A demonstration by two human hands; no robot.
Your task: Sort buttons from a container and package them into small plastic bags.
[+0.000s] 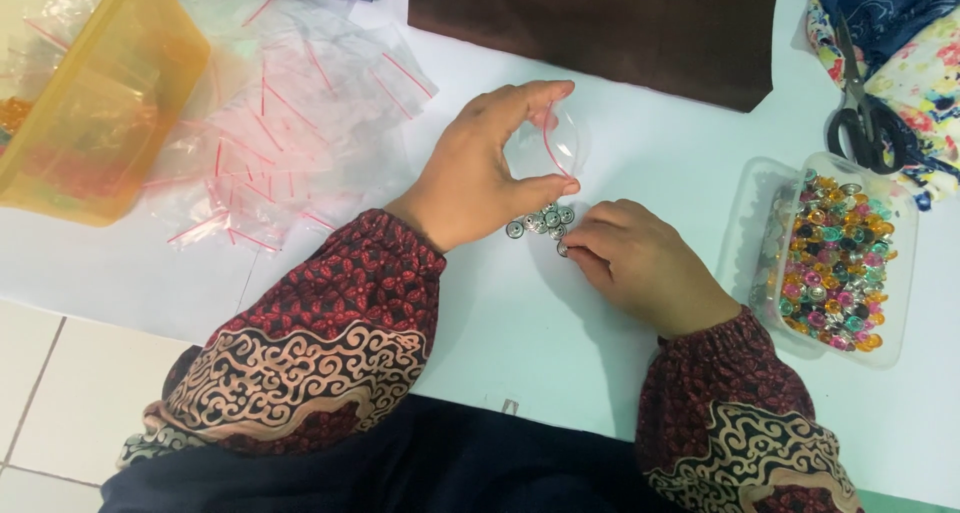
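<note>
The left hand (pixel 480 168) pinches a small clear bag (pixel 552 141) between thumb and forefinger, the fingers (pixel 545 93) arched apart so that the bag's mouth, edged by a thin red strip, is held open. The bag stands upright just above the bench (pixel 520 323), its long axis running away from the person and its opening facing to the right. Just beneath it lies a small cluster of silver buttons (pixel 540 221) on the bench, and the right hand (pixel 640 263) rests against them with its fingers pressed together, pinching one button at the tips. Both wrists wear dark red patterned sleeves. To the right sits a clear tray (pixel 895 273) full of coloured beads, with black-handled scissors (pixel 865 113) lying on floral cloth behind it. To the left, a heap of spare clear bags (pixel 290 123) lies beside a yellow tub (pixel 110 103), and a brown cloth (pixel 610 23) lies at the far edge.
</note>
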